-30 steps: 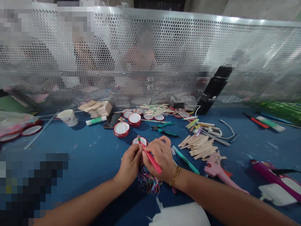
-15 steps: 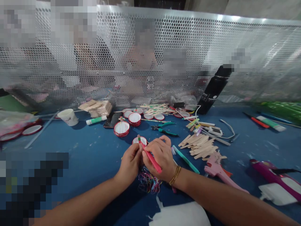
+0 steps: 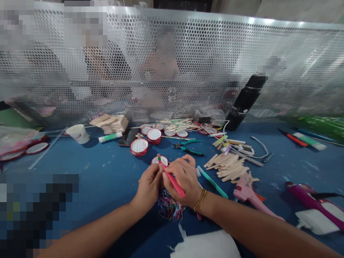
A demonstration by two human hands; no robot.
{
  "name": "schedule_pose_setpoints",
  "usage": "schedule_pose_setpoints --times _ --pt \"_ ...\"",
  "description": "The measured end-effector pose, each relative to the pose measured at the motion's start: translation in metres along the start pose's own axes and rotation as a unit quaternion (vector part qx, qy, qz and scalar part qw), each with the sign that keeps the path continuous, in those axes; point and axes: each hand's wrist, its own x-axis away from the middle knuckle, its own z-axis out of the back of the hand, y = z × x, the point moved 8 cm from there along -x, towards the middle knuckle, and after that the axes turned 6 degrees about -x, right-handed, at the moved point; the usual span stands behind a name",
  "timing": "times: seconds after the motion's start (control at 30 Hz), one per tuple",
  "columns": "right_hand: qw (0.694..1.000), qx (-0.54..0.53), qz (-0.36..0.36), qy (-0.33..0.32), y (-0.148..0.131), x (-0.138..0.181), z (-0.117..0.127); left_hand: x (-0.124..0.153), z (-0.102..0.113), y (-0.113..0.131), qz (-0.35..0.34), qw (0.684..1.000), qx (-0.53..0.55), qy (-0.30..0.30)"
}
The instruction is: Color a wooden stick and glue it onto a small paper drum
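Note:
My right hand (image 3: 183, 179) is closed around a pink-red pen (image 3: 173, 182), its tip pointing up toward a small stick with green and red bands (image 3: 159, 159). My left hand (image 3: 148, 186) pinches that banded stick from the left, fingers closed. Both hands meet just in front of a round red-rimmed lid (image 3: 158, 161) on the blue table (image 3: 107, 172). A tangle of coloured rubber bands (image 3: 169, 209) lies under my wrists.
Wooden ice-cream sticks (image 3: 228, 166) are piled to the right, with a teal pen (image 3: 212, 181), pink glue gun (image 3: 249, 197) and green-handled pliers (image 3: 188, 147). More red-rimmed lids (image 3: 139, 147), a glue stick (image 3: 109, 137), a paper cup (image 3: 77, 133) and a black bottle (image 3: 243, 102) stand farther back. Perforated metal screen behind.

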Motion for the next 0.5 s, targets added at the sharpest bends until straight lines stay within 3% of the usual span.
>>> schedule_pose_setpoints --times 0.5 --pt "1.000 0.000 -0.003 -0.001 -0.0003 -0.0013 0.0006 0.0004 0.0014 0.0001 0.001 1.000 -0.008 0.006"
